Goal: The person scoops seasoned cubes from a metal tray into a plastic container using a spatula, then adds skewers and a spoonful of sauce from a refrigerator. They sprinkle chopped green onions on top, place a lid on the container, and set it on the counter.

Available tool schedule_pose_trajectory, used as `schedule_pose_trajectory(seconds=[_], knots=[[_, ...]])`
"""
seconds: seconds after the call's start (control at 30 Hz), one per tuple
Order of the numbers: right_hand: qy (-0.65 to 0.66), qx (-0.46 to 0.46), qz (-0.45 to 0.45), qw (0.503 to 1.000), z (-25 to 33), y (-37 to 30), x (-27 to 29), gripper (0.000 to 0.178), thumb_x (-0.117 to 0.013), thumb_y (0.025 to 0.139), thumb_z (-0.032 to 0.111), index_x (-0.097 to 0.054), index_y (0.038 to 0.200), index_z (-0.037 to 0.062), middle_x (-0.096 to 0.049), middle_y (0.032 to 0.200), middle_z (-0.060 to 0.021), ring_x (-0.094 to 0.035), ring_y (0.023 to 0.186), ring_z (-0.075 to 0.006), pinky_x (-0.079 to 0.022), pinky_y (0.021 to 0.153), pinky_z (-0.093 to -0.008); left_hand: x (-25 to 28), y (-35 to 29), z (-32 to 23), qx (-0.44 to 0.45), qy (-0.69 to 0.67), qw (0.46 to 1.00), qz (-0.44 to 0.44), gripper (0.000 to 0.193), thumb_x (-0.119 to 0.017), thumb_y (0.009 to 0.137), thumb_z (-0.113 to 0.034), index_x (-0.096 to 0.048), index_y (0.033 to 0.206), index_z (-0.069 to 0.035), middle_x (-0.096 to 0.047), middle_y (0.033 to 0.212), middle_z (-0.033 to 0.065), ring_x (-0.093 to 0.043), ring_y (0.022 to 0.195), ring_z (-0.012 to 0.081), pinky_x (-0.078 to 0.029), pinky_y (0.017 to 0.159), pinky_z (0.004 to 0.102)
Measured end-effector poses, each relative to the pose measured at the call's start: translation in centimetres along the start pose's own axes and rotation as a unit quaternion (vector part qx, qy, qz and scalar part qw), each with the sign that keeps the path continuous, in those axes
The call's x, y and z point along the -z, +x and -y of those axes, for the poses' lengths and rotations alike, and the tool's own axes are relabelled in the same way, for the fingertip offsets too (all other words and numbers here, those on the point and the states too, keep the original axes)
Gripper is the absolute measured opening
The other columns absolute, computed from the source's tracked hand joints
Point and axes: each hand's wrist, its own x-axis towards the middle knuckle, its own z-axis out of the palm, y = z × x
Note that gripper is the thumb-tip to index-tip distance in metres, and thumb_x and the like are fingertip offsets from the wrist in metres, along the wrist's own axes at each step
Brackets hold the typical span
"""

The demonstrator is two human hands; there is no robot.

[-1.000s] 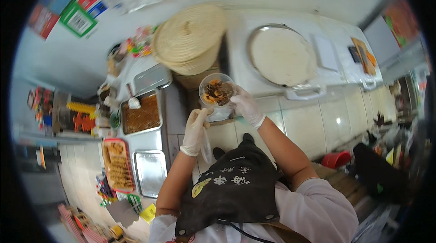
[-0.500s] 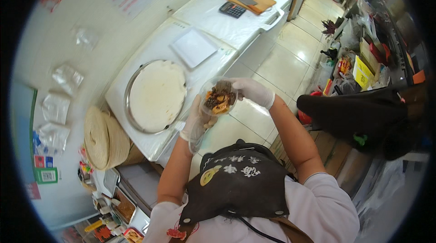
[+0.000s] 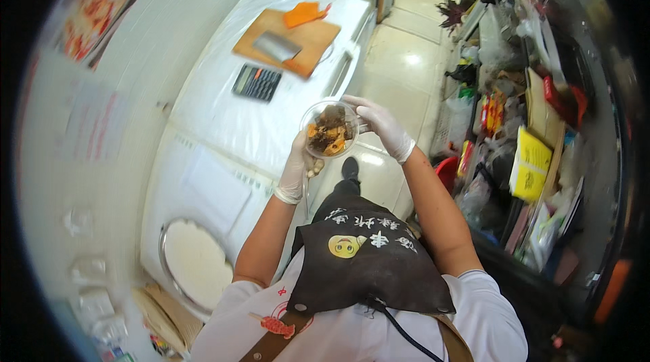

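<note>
Through the head camera I look down at two gloved hands holding a clear round bowl in the air before the body, over the right edge of a desk (image 3: 210, 108) covered in white plastic. The bowl (image 3: 330, 130) contains dark brown and orange pieces of food. My left hand (image 3: 296, 162) is half closed around its left side, fingers curled low beside it; I cannot tell how far they reach underneath. My right hand (image 3: 382, 128) has its fingers partly bent, fingertips against the bowl's right side.

At the far end of the desk lies a wooden cutting board (image 3: 318, 40), with a cleaver (image 3: 276, 46) and an orange item (image 3: 302, 14) on it. A dark calculator (image 3: 256, 82) sits just nearer. Toward the near left are a flat white rectangle (image 3: 218, 186) and a round tray (image 3: 163, 253) bearing a pale sheet (image 3: 196, 264). On the right, past the tiled floor (image 3: 393, 84), crowded shelves hold bags and a yellow packet (image 3: 531, 165). A dark apron (image 3: 379, 260) fills the near middle.
</note>
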Motion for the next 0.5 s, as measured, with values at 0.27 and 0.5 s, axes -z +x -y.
schedule_pose_trajectory(seconds=[0.27, 0.5], knots=[[-0.051, -0.051, -0.088, 0.993, 10.5, 15.1, 14.8, 0.063, -0.059, 0.109, 0.049, -0.059, 0.157, 0.0081, -0.069, 0.142, -0.0068, -0.066, 0.124, -0.0158, -0.053, 0.104, -0.0318, -8.3, 20.6, -9.7, -0.004, 0.006, 0.999, 0.039, 0.069, -0.049, 0.111, -0.065, -0.06, 0.143, -0.006, -0.069, 0.105, 0.0007, -0.049, 0.065, 0.0035, -0.037, 0.051, 0.0189], [-0.114, -0.126, 0.021, 0.985, 14.6, 31.3, 25.2, 0.069, -0.07, 0.102, 0.043, -0.059, 0.155, 0.0014, -0.066, 0.149, -0.0162, -0.062, 0.137, -0.0228, -0.053, 0.11, -0.0365, -11.4, 35.7, -13.1, -0.059, 0.004, 0.998, -0.001, 0.06, -0.044, 0.116, -0.055, -0.054, 0.153, -0.008, -0.068, 0.121, -0.0008, -0.056, 0.08, 0.0016, -0.04, 0.058, 0.0187]])
